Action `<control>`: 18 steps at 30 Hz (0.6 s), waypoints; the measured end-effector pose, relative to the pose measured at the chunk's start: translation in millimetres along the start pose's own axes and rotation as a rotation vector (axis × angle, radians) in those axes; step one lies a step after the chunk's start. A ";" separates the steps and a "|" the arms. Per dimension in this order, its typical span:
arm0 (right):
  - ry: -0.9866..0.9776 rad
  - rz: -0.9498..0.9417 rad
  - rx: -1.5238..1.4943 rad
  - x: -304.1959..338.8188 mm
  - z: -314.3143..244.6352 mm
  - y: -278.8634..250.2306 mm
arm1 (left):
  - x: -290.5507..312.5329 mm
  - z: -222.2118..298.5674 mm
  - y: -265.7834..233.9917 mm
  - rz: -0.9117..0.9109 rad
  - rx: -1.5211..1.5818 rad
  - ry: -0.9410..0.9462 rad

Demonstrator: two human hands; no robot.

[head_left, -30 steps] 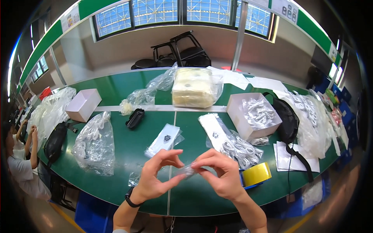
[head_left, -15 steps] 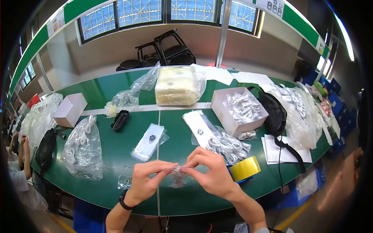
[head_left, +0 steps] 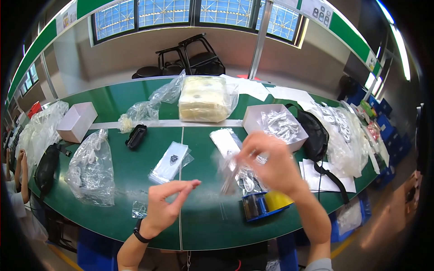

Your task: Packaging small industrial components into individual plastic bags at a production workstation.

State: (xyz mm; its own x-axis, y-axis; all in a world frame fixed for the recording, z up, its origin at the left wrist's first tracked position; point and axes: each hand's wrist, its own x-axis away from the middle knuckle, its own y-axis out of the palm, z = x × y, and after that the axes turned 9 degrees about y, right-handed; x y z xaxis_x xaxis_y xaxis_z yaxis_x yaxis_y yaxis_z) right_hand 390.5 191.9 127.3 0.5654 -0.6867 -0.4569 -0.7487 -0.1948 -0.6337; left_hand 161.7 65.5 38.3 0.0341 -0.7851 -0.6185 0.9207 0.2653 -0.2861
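Note:
My right hand [head_left: 269,158] is raised over the right-centre of the table, pinching a small clear plastic bag [head_left: 229,177] that hangs from its fingertips. Motion blurs the bag, so what it contains I cannot make out. Behind it lie bagged white cables [head_left: 246,180], partly covered by the hand. My left hand [head_left: 165,205], with a black band at the wrist, is held above the table with thumb and forefinger apart and nothing between them. Just beyond it rests a stack of flat clear bags [head_left: 169,163] with a dark printed mark.
A blue tape dispenser [head_left: 258,207] with yellow tape stands below my right hand. A white box of white cables [head_left: 281,126] and a black pouch [head_left: 314,133] are farther right. A large wrapped bundle [head_left: 203,99] sits at the back; a clear bag [head_left: 92,169] lies left.
My hands have parted. The right one has moved up and right, carrying the clear bag, and the left one has let go of it. The tape dispenser shows more fully.

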 end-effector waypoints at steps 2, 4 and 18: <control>-0.043 0.381 0.215 -21.1 17.1 -25.1 | -0.4 -4.0 -5.7 0.115 0.047 -0.072; 0.020 0.625 0.497 -28.0 45.2 -57.2 | -6.8 0.3 -2.4 0.111 0.047 -0.065; 0.380 -0.400 1.017 14.0 148.5 12.7 | -3.1 -2.7 -4.5 0.011 -0.041 -0.047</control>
State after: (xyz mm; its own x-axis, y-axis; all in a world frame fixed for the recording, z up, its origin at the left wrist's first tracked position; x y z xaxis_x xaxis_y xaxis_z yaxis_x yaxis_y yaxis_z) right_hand 440.3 283.8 20.2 0.4288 -0.9034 -0.0026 0.1824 0.0893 -0.9792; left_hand 156.3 68.3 39.5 0.0627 -0.8071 -0.5871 0.9036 0.2957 -0.3100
